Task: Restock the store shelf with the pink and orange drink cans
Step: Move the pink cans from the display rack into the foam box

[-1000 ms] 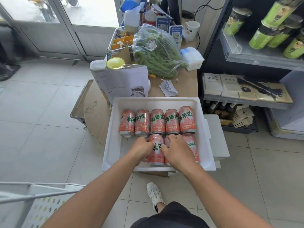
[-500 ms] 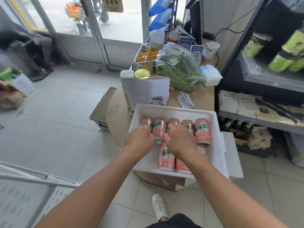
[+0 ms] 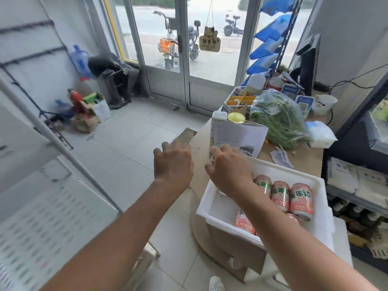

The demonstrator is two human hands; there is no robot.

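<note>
Lying inside the white foam box (image 3: 220, 208), several pink-orange cans (image 3: 301, 198).

Bright daylight pours through the glass doors (image 3: 182, 49) at the far side — the street beyond is washed out. The near-left shelf panel (image 3: 42, 217) is smeared with motion blur, and straight lines bow at the edges.

The cans (image 3: 301, 198) are pink and orange with green lettering. The box (image 3: 210, 208) is white and the bench (image 3: 304, 162) pale tan wood. The clear bag (image 3: 279, 120) shows green beans. The lid (image 3: 236, 117) is yellow, the hanging packets (image 3: 270, 30) are blue, and the floor (image 3: 130, 143) is light grey tile.
</note>
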